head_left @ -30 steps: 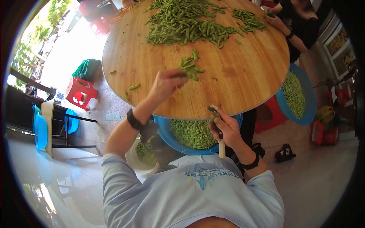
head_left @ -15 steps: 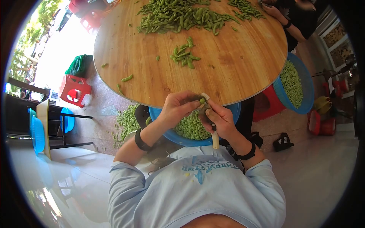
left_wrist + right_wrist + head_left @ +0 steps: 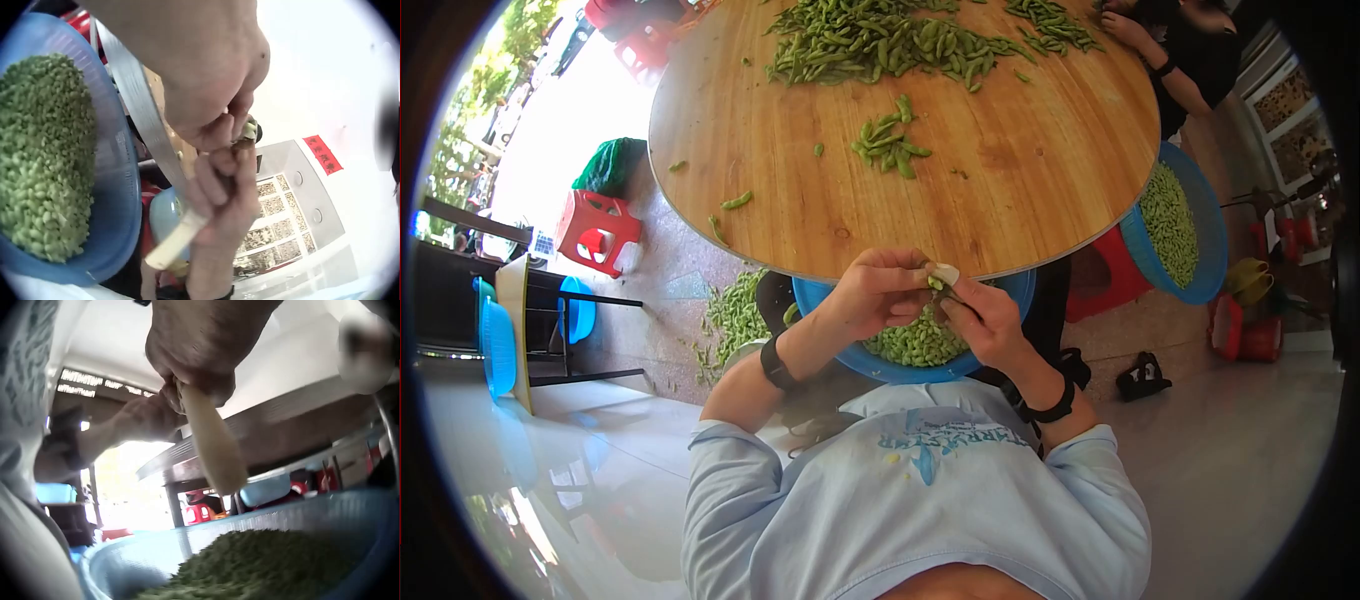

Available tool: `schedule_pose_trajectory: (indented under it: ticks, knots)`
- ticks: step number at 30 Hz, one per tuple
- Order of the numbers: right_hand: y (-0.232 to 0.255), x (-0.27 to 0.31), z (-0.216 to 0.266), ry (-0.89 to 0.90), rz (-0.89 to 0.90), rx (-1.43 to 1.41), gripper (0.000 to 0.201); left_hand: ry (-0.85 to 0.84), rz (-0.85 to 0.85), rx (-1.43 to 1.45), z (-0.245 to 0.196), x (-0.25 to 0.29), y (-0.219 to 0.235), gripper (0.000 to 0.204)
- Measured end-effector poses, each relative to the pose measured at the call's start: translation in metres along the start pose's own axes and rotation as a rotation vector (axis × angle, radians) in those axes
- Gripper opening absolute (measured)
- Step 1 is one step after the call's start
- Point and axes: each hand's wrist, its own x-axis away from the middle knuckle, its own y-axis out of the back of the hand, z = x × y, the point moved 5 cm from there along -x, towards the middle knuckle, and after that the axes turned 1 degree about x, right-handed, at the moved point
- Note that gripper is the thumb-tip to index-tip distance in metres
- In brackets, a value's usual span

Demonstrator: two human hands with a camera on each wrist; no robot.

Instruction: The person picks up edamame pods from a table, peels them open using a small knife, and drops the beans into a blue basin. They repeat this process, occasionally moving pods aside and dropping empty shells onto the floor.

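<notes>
Over the near edge of the wooden table (image 3: 1020, 200), my two hands meet in the head view. My left hand (image 3: 878, 292) pinches a green pod (image 3: 936, 283) at its fingertips. Against it is my right hand (image 3: 988, 325), with a pale piece (image 3: 946, 272) at its fingertips. In the left wrist view, the right hand (image 3: 228, 206) grips a tool whose pale handle (image 3: 177, 240) sticks out below; the fingers hide its other end. The blue basin (image 3: 880, 370) of shelled green beans (image 3: 915, 340) sits beneath the hands. A small group of pods (image 3: 890, 148) lies on the table.
A large pod heap (image 3: 870, 40) covers the table's far part. Another person's arm (image 3: 1185, 85) is at the right, above a second blue basin (image 3: 1208, 275) of beans. Pods or husks (image 3: 735, 318) litter the floor at the left, near a red stool (image 3: 600, 235).
My left hand has come from the small pod group on the table to the right hand. The pale handle, visible below the right hand earlier in the head view, is now hidden there.
</notes>
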Motion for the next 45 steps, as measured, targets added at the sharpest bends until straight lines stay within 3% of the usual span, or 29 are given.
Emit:
schedule_pose_trajectory:
  ticks: [1, 5, 6, 8, 10, 13, 16, 21, 26, 29, 32, 37, 45]
  knots:
    - [-0.004, 0.004, 0.012, 0.331, -0.021, 0.424, 0.042, 0.014, -0.045, -0.046, 0.003, 0.0, 0.001, 0.012]
    - [0.001, 0.016, -0.004, 0.261, 0.085, 0.667, 0.044, 0.017, -0.168, -0.133, 0.013, -0.004, 0.009, 0.01]
    - [0.003, 0.013, -0.003, 0.209, 0.01, 0.534, 0.042, 0.015, -0.166, -0.132, 0.014, -0.006, 0.004, 0.01]
    - [0.006, 0.014, 0.001, 0.15, -0.061, 0.393, 0.04, -0.182, -0.259, -0.278, 0.006, -0.005, -0.005, 0.007]
    - [0.008, 0.019, -0.018, -0.435, -0.123, -0.392, 0.032, -0.246, -0.221, -0.255, 0.003, -0.003, -0.008, 0.012]
    - [0.002, 0.018, -0.019, -0.526, -0.093, -0.629, 0.027, -0.316, -0.164, -0.237, 0.003, 0.002, -0.012, 0.021]
    - [0.001, 0.019, -0.015, -0.55, -0.151, -0.778, 0.026, -0.36, -0.113, -0.357, 0.002, 0.004, -0.002, 0.026]
    - [-0.003, 0.022, -0.022, -0.55, -0.067, -0.701, 0.032, -0.494, -0.021, -0.676, -0.001, 0.009, -0.012, 0.029]
    - [-0.005, 0.025, -0.016, -0.441, -0.061, -0.475, 0.045, -0.581, -0.188, -0.66, -0.005, 0.008, -0.011, 0.023]
    - [0.001, 0.024, -0.013, -0.372, -0.057, -0.365, 0.048, -0.442, -0.256, -0.842, -0.006, 0.013, -0.004, 0.021]
    - [0.005, 0.022, -0.014, -0.381, -0.051, -0.267, 0.046, -0.349, -0.22, -0.69, 0.001, 0.012, -0.005, 0.018]
    - [-0.003, 0.022, -0.012, -0.379, 0.067, -0.409, 0.043, -0.297, -0.248, -0.716, 0.006, 0.01, -0.003, 0.014]
    - [-0.004, 0.023, -0.01, -0.387, 0.086, -0.354, 0.04, -0.234, -0.277, -0.597, 0.005, 0.012, -0.003, 0.012]
